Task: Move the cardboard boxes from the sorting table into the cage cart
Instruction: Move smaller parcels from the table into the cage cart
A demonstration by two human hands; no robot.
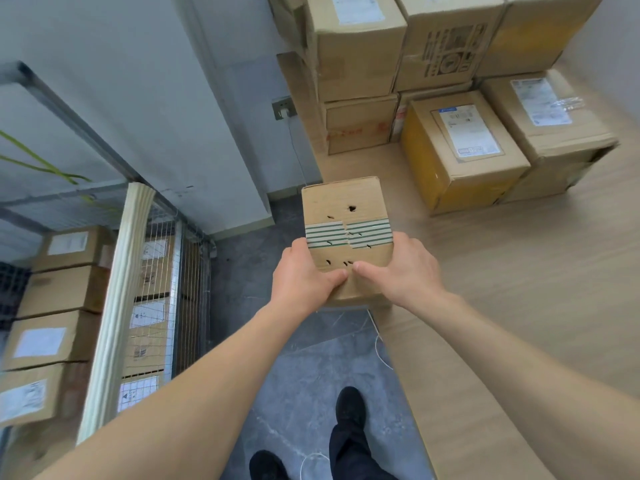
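Step in hand, as I judge it: the pick-up, w/ the carry about to start. I've got the small brown cardboard box with green-and-white striped tape (346,216) at 12 o'clock, at the near-left edge of the pale wood sorting table (519,271). My left hand (304,275) grasps its left side and my right hand (401,268) its right. Both thumbs lie over the top face, tips nearly meeting. The other fingers wrap down the sides, mostly out of view. Can't tell if the base is clear of the tabletop or resting on its edge.

The grey wire-mesh cage cart (162,271) sits at 9 o'clock, w/ labelled brown boxes (62,292) stacked inside. A cream ribbed column (117,306) stands on the cart's near side, between me and that stack.

Next move, IMO: lift clear, turn approx a quarter left, go round or over the column, and pick a flat spot on the stack. Keep both grips firm, since the box is tall and narrow and could tip.

A thin white cord (381,344) trails on the dark grey floor (304,375) near my black shoes (349,407), so I'd step w/ care. More large taped cardboard boxes (460,150) wait at 1–2 o'clock on the table.
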